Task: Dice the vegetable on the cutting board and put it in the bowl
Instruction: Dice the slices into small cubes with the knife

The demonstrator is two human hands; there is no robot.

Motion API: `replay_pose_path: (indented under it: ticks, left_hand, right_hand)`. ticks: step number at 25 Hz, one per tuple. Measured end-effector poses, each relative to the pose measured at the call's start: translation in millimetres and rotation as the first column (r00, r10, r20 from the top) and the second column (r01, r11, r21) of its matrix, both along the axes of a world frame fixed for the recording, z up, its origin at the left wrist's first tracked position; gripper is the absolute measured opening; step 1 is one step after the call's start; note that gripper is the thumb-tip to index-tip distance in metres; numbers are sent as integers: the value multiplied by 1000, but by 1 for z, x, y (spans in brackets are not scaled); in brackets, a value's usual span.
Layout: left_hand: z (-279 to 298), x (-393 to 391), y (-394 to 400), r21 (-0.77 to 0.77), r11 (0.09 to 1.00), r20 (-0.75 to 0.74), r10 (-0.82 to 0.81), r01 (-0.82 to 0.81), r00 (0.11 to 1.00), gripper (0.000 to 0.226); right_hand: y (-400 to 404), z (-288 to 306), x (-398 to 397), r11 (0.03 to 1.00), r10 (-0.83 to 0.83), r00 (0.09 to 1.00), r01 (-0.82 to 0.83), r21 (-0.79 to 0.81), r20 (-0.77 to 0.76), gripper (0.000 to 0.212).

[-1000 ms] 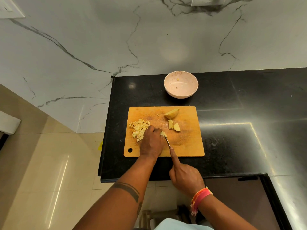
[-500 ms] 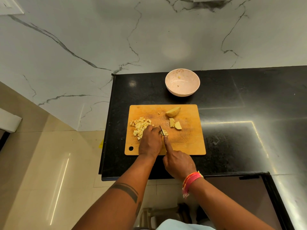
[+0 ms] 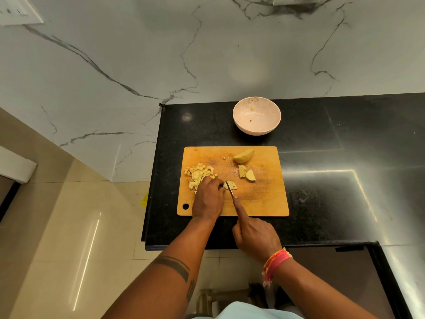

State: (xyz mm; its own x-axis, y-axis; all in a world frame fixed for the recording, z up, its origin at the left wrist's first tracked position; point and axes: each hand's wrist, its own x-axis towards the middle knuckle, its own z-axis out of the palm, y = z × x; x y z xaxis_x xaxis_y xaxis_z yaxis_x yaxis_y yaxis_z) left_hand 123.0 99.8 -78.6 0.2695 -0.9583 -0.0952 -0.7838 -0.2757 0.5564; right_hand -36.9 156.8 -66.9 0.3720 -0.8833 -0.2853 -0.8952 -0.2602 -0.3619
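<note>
Both hands work: left point(image 3: 208, 199) pins potato strips point(image 3: 231, 185), right point(image 3: 254, 236) grips knife point(image 3: 230, 189).

My wooden board point(image 3: 259, 199) lies flat on the counter with a pile of pale yellow dice point(image 3: 199, 173) at its left and 1 wedge point(image 3: 243, 156) plus 2 slices point(image 3: 246, 173) at its far right. The pinkish bowl point(image 3: 257, 116) stands upright just beyond the board, holding only a few scraps.

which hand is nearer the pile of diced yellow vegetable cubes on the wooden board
Left. The left hand rests against the pile of diced yellow vegetable cubes, covering its near edge. The right hand holds the knife, further right and nearer the person.
</note>
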Motion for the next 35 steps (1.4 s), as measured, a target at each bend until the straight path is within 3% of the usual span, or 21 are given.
replay_pose_path:
  ticks: [11,15,19,28,35]
  left_hand:
    - [4,-6,-6,24,999,35,39,-40,999,25]
    - [6,-8,-6,30,998,53,55,-57,997,24]
    - [2,-3,6,-28,998,23,54,-53,998,21]
    - [3,22,11,-125,989,3,75,-74,997,21]
    - [16,-18,-23,-100,994,-105,-51,40,993,25]
  right_hand:
    - [7,1,-9,999,36,999,-35,35,-37,77]
    - [11,2,-19,1000,-28,1000,28,8,13,76]
    - [9,-2,-13,993,-114,993,112,47,37,77]
    - [-18,1,47,999,-24,998,22,28,64,74]
    - [-18,11,-7,977,-210,967,214,-15,145,72]
